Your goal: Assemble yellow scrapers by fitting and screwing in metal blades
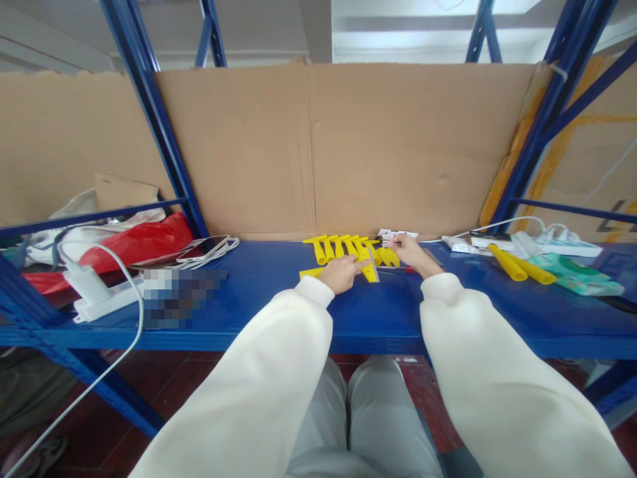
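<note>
My left hand point(342, 273) is at the middle of the blue shelf, its fingers closed on a yellow T-shaped piece point(369, 271) with a pale strip along its right edge. Beyond that hand stands a row of yellow T-shaped plastic pieces with tube stems point(328, 249). Another yellow piece point(311, 273) pokes out to the left of the hand. My right hand point(409, 252) has its fingertips pinched beside a small white holder with dark marks point(398, 234); whatever is between them is too small to make out. Rounded yellow pieces point(387, 257) lie between my hands.
Two yellow tubes point(507, 263), a green packet point(577, 273) and a white power strip point(570, 247) are on the right. At left are a red bag point(139, 245), another power strip point(107, 297) and a dangling white cable. Cardboard point(398, 146) backs the shelf; blue posts flank it.
</note>
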`<state>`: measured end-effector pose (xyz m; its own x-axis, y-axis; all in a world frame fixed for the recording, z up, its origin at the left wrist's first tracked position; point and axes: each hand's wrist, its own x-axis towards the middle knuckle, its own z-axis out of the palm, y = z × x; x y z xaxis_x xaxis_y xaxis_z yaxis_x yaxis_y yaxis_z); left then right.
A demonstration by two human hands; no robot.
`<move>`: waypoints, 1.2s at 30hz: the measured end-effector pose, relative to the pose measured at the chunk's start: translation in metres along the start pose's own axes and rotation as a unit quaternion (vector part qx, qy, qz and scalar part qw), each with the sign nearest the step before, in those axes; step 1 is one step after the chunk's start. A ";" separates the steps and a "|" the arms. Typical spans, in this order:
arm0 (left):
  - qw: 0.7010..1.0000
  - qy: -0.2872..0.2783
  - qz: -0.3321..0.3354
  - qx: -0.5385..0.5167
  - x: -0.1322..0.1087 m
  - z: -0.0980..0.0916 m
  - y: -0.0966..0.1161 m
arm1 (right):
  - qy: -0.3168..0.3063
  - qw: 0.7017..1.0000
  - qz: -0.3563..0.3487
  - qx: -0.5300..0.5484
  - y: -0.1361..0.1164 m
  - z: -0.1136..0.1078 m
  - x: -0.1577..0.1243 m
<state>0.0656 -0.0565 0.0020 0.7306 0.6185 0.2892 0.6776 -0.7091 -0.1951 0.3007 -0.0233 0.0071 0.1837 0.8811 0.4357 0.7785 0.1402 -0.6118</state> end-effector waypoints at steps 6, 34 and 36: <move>1.000 0.002 -0.001 0.006 0.000 0.000 0.001 | -0.044 0.988 -0.108 0.106 -0.027 0.026 -0.012; 1.000 -0.007 0.012 0.016 0.000 0.000 0.001 | -0.041 0.988 -0.035 0.145 -0.032 0.038 -0.023; 1.000 -0.007 0.013 0.018 0.000 -0.001 0.001 | -0.042 0.988 -0.031 0.149 -0.032 0.038 -0.023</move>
<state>0.0665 -0.0576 0.0026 0.7496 0.6045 0.2694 0.6600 -0.7129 -0.2369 0.2488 -0.0315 -0.0082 0.0817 0.8993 0.4295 0.5736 0.3100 -0.7582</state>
